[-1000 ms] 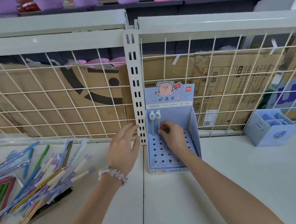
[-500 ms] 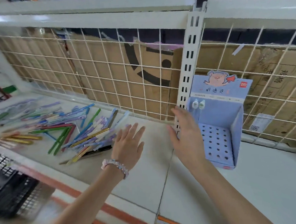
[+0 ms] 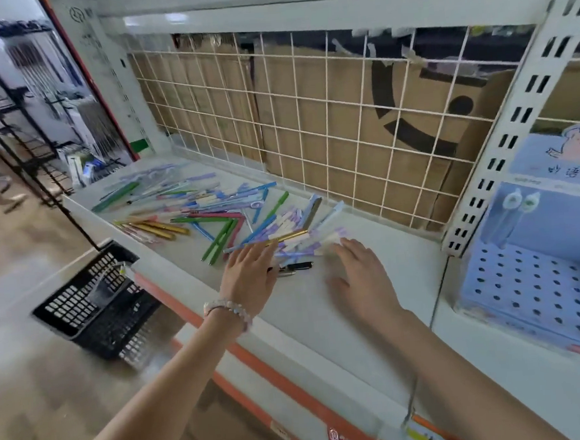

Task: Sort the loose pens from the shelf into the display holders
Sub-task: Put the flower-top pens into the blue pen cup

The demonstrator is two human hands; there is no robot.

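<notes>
Several loose pens (image 3: 233, 220) in green, blue, purple, gold and red lie scattered on the white shelf (image 3: 308, 308). My left hand (image 3: 251, 274) hovers with fingers spread at the pile's near edge, over a black pen (image 3: 295, 267) and close to a gold pen (image 3: 288, 236). My right hand (image 3: 361, 273) is open, its fingertips reaching the purple and white pens (image 3: 321, 243). At the right stands a blue display holder (image 3: 540, 291) with a perforated base; two white-capped pens (image 3: 521, 203) stand at its back wall.
A white wire grid (image 3: 326, 124) with cardboard boxes behind it backs the shelf. A slotted white upright (image 3: 502, 129) splits the two bays. A black plastic basket (image 3: 95, 302) sits on the floor below left. Black wire racks (image 3: 17, 118) stand far left.
The view swung left from the holder to the pen pile. My right hand left the holder and both hands moved over to the loose pens.
</notes>
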